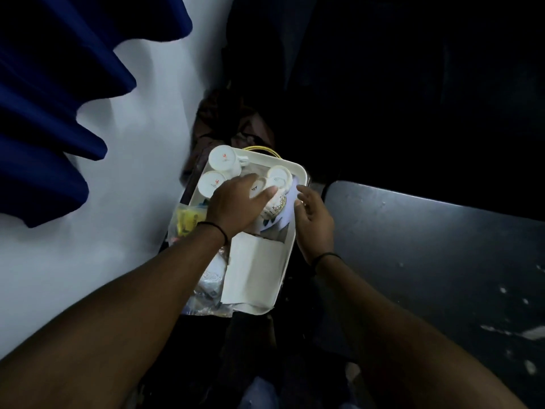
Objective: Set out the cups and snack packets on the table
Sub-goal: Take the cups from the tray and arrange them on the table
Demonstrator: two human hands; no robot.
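Nearest, a sheet of white paper [253, 270] lies across the near end of a white tray [298, 169], its far edge folded up. Off the tray's near-left edge sit clear snack packets [208, 286] — one further up shows yellow [188, 221] inside.

Over the middle of the tray the left hand [236, 202] reaches in, palm down, fingers curved over a white cup [272, 209] with a patterned gold band; whether that grip is clenched on the cup or only resting on it, I cannot tell. The right hand [314, 219] hovers at the tray's right edge, its grip released, fingers loosely spread and holding nothing.

Beyond the hands, at the tray's far-left corner, two white cups [221, 159] stand upside down, each with a small red mark on its base. Another upturned white cup [279, 175] sits near the far-right corner.

To the right lies a dark counter [427, 246] — scuffed with pale flecks.
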